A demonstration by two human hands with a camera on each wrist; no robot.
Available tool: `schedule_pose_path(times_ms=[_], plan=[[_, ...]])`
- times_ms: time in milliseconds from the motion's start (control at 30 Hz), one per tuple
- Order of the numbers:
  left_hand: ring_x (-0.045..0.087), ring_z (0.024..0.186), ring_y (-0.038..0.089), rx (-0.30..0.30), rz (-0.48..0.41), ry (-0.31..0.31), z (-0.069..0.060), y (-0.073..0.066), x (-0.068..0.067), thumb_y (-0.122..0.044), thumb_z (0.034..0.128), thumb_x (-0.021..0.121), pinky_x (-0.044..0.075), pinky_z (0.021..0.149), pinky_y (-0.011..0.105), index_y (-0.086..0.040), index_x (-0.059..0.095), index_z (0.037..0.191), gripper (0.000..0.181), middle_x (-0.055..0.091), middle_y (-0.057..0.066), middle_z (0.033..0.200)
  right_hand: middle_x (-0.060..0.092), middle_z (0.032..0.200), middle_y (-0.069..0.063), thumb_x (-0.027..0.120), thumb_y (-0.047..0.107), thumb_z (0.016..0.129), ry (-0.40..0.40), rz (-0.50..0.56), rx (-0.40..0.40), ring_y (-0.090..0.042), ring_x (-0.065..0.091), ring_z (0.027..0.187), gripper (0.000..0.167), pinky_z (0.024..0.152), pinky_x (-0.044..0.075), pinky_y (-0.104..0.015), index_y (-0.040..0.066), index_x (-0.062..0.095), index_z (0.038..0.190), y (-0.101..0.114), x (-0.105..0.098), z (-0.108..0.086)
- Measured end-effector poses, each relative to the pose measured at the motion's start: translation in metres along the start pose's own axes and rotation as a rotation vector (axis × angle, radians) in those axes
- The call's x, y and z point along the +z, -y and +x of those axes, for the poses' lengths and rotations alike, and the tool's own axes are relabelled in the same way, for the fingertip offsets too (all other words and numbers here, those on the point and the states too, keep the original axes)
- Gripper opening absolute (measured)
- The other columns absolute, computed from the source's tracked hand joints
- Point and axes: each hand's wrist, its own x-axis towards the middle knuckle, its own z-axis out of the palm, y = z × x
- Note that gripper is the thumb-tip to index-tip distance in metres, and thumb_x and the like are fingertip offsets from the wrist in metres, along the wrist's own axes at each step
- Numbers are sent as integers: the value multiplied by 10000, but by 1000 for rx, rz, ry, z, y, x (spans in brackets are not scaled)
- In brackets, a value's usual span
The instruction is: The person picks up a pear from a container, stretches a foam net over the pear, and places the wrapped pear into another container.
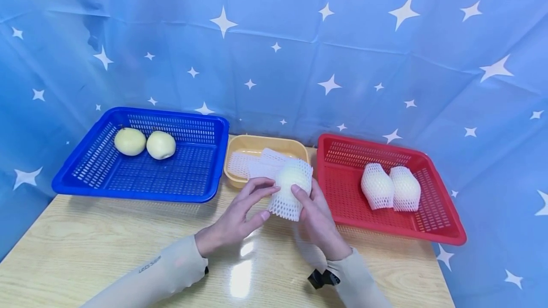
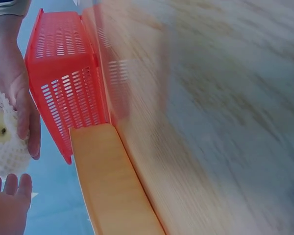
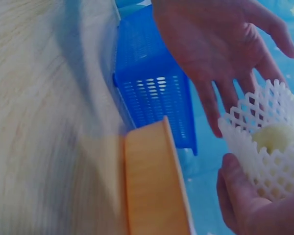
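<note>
A pale yellow round fruit in a white foam net (image 1: 292,182) is held up in front of the yellow bin. My right hand (image 1: 318,220) grips it from the right, thumb on the near side of the net. At its left is my left hand (image 1: 241,213), fingers extended, fingertips at the net. In the right wrist view, the left hand (image 3: 220,54) has its fingers spread beside the open end of the foam net (image 3: 264,147). The left wrist view shows the fruit's small dark dimple (image 2: 3,131) through the net opening.
To the left, a blue basket (image 1: 141,194) holds two bare pale yellow fruits (image 1: 145,143). A small yellow bin (image 1: 229,165) with flat foam nets (image 1: 241,163) stands in the middle. The red basket (image 1: 342,203) at right contains two netted fruits (image 1: 390,188). Behind hangs a blue star-patterned cloth.
</note>
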Motion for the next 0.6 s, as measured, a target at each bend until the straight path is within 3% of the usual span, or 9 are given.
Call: schedule_pose_path(times_ms=[167,300,467,600], plan=[[418,1431,291,10,-22,-8,3,-1,4,-280,1038,519,346,1185,489,-94,478,1527,525,442,107,1539,423,1508,-165,533,191,1072,-27,6,5,-193,613,1220,645,967,565,-352,106,187,1610,15,-10,-7],[398,1456,297,-20,-25,7,5,-2,9,-330,1059,491,327,1195,520,-84,436,1548,551,427,97,1568,460,1437,-132,519,182,1080,-54,-14,-35,-183,619,1184,588,954,568,-340,103,224,1583,30,-22,-15],[313,1519,297,-70,57,111,8,-4,16,-374,1045,502,301,1207,545,-63,406,1566,615,358,102,1634,558,1319,-87,510,137,1080,-96,-87,-115,-168,649,1134,491,919,588,-354,95,295,1519,47,-40,-27],[175,1573,271,-48,182,229,14,-7,24,-410,1026,518,249,1229,548,-135,375,1602,654,292,71,1680,538,1345,-91,543,184,1073,-114,-235,-119,-145,627,1152,532,922,578,-301,100,286,1532,62,-54,-32]])
